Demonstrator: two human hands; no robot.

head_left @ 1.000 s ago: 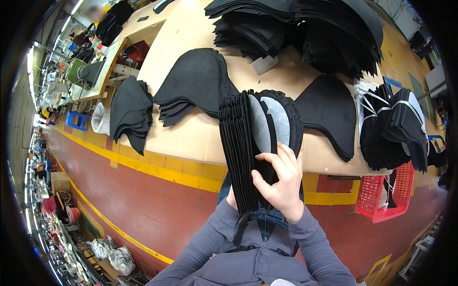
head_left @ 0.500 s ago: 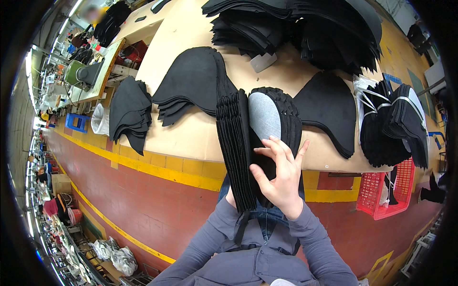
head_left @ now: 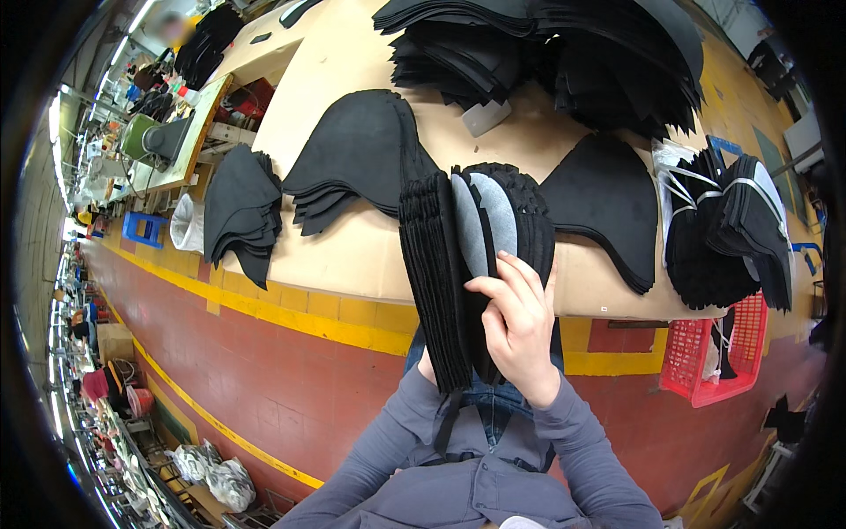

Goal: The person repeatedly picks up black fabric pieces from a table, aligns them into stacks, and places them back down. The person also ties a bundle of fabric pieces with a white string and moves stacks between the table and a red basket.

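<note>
A thick stack of black felt pieces [head_left: 441, 273], too many to count, hides the left hand beneath it. The right hand [head_left: 520, 331] pinches two grey-backed pieces [head_left: 489, 220] fanned just above its fingertips.

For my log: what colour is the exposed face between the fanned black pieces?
Light grey face, head view.

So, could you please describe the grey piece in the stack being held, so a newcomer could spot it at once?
Start at the long tan worktable with black cut pieces spread over it. In front of its near edge, the right hand fans a thick upright stack of black pieces. The grey piece is the pale rounded leaf showing in the fanned gap, the only light one among them.
</note>
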